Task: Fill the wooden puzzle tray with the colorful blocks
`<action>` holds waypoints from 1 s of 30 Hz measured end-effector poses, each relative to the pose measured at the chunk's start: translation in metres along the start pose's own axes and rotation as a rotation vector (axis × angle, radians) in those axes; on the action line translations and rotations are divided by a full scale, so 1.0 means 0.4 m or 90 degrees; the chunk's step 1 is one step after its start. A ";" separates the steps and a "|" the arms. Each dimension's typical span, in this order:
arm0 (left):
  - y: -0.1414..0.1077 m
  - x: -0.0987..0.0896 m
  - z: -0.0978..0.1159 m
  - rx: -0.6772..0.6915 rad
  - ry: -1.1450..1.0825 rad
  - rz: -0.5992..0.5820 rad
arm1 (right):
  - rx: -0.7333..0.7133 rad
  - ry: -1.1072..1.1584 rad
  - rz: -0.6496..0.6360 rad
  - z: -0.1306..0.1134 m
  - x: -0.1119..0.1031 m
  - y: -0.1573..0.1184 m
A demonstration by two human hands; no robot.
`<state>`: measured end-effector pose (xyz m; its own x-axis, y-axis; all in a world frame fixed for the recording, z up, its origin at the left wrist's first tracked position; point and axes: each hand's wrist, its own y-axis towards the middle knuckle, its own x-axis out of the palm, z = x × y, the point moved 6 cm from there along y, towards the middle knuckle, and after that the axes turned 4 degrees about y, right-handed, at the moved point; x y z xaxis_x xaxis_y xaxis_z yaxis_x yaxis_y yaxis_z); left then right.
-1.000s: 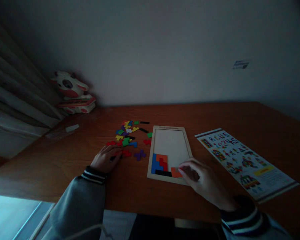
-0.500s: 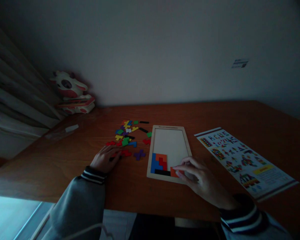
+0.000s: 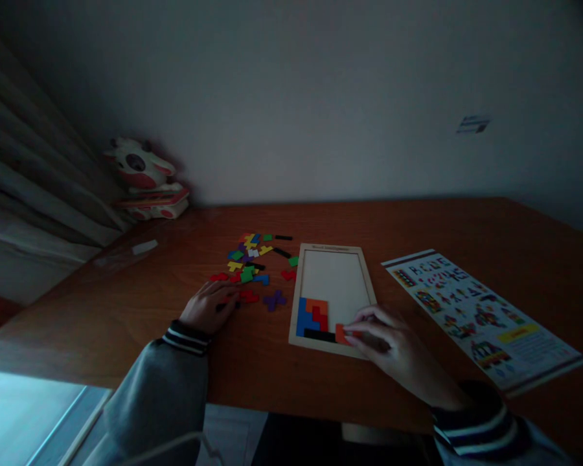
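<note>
A wooden tray (image 3: 295,285) lies flat before me. Blue (image 3: 303,318), orange, red and black (image 3: 319,335) pieces fill its lower left corner. At the tray's lower right, my right hand (image 3: 381,333) pinches an orange piece (image 3: 341,333), partly hidden by the fingers. My left hand (image 3: 208,308) rests on the table left of the tray, fingers spread low beside a red piece (image 3: 249,296); a black piece shows partly under its fingertips. A purple piece (image 3: 274,299) lies between that hand and the tray.
Loose coloured pieces (image 3: 247,274) are scattered left of the tray. A printed sheet (image 3: 476,310) lies at the right. A cow-shaped toy (image 3: 148,178) stands at the back left, near a curtain (image 3: 43,175). The table's front edge is close to my forearms.
The whole view has shifted slightly. Both hands hold nearly the same places, with the right fingers still at the orange piece.
</note>
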<state>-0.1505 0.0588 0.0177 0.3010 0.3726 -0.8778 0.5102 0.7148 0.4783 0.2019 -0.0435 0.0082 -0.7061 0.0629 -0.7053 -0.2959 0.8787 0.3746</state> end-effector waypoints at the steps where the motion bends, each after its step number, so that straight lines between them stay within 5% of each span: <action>1: 0.000 0.000 0.001 0.001 -0.005 -0.001 | 0.000 0.000 -0.001 -0.001 0.000 0.000; 30: -0.003 -0.030 0.003 -0.125 0.048 0.007 | 0.065 0.026 0.015 0.035 0.001 -0.005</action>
<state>-0.1538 0.0527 0.0278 0.2404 0.4192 -0.8755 0.3382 0.8093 0.4803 0.2111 -0.0385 -0.0012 -0.7383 0.0661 -0.6712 -0.2134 0.9212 0.3254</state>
